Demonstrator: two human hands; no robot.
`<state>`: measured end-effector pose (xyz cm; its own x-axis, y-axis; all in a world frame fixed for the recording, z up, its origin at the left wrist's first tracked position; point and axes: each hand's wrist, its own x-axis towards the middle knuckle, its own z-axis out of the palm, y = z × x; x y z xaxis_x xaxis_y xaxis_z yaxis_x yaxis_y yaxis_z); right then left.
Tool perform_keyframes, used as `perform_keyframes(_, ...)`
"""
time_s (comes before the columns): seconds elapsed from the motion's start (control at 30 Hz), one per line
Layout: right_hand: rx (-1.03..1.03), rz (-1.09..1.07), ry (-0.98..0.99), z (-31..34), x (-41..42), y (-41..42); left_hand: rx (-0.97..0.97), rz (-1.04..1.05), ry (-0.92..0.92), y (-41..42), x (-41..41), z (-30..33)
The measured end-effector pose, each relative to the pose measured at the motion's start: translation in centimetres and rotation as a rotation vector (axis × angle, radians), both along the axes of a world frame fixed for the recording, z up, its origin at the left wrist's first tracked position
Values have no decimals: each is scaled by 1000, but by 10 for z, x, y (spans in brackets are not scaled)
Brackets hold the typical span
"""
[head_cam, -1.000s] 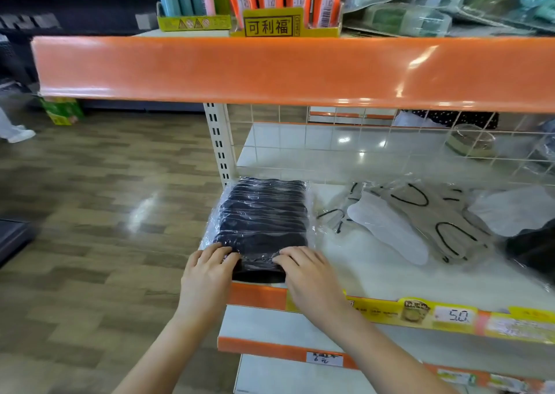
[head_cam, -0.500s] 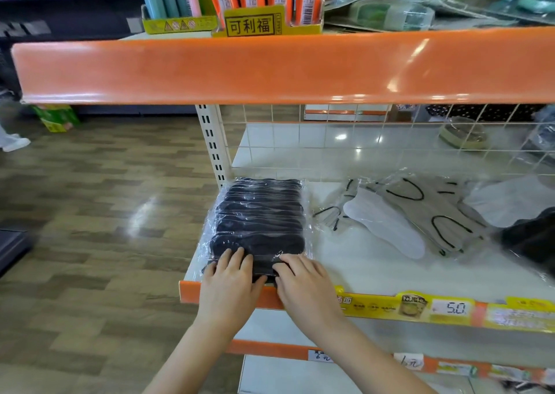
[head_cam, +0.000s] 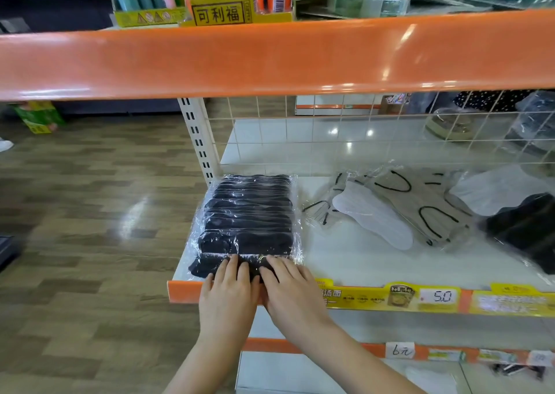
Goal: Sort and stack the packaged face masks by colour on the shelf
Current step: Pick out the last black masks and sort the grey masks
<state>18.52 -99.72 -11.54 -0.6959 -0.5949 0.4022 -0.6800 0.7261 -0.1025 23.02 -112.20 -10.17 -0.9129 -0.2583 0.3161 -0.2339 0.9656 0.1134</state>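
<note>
Spanning the whole view, the orange shelf edge (head_cam: 270, 60) sits above the white shelf (head_cam: 345, 261) that carries the masks. Black mask stack (head_cam: 249, 216), wrapped in clear film, lies at the left end of that shelf, beside the slotted upright (head_cam: 196, 141). Right of the stack, well apart: grey masks (head_cam: 420, 201) with black ear loops, a white mask (head_cam: 372, 216) overlapping them, then a black pack (head_cam: 528, 228) at the far right (partly cut off). Left hand (head_cam: 228, 297) and right hand (head_cam: 291, 291) lie side by side on the stack's near edge, each grip flat, fingers straight, pressing down on the film. Yellow price strip (head_cam: 435, 297) runs right of the hands.
</note>
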Motion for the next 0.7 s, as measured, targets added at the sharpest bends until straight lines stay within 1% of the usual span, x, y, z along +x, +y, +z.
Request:
perform_keyframes(0.2, 7, 20, 2, 7, -6, 1, 30, 46, -44, -5, -2, -1)
perform_keyframes(0.37, -7, 17, -17, 8, -9, -2, 64, 12, -34, -11, -9, -4)
perform_keyframes(0.47, -35, 15, -49, 11, -11, -4, 40, -21, -34, -17, -15, -3)
perform_keyframes(0.7, -57, 7, -95, 12, -22, -10, -32, -29, -155, -24, -30, -3)
